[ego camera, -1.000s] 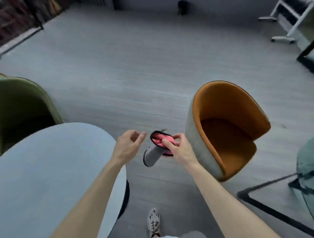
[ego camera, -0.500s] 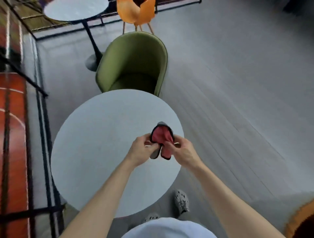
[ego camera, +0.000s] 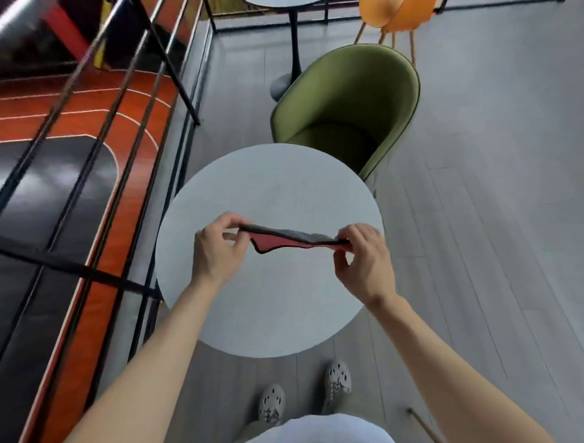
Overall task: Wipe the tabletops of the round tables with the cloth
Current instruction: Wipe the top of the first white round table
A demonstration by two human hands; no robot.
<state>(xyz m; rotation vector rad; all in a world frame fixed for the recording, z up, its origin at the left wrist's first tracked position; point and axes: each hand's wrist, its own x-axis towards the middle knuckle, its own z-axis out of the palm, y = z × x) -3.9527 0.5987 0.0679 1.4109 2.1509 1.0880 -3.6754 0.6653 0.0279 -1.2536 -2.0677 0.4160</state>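
Cloth point(ego camera: 294, 241) is what you have drawn out in a strip between both hands, held over the middle of the round tabletop point(ego camera: 268, 316); it looks to hang just above the surface, not lie on it, though you cannot be sure from this angle. It shows a red face, a grey face and a dark bound edge. Judge it as light, thin and limp: it sags and ripples along its lower edge where nothing holds it, so it will bunch or fold over itself unless you keep it spread or wad it on purpose. It should not slip or break, and the bound edge and corners are the sure places to take hold. Your left hand point(ego camera: 218, 249) has the end at 9 o'clock, its fingers point(ego camera: 232, 221) curled in and pinching that edge against the thumb. Your right hand point(ego camera: 366, 262) has the end at 3 o'clock in the same kind of pinch, fingertips closed on the fabric and the other fingers tucked. Neither hand touches the tabletop. For wiping, you will likely want a flat palm on a folded pad rather than this two-corner pinch. Beyond the tabletop, a green chair point(ego camera: 347, 104) sits at 1 o'clock, a dark railing point(ego camera: 151, 104) runs along 9 o'clock, a second round table point(ego camera: 278, 2) stands at 12 o'clock, and your shoes point(ego camera: 271, 401) are at 6 o'clock.
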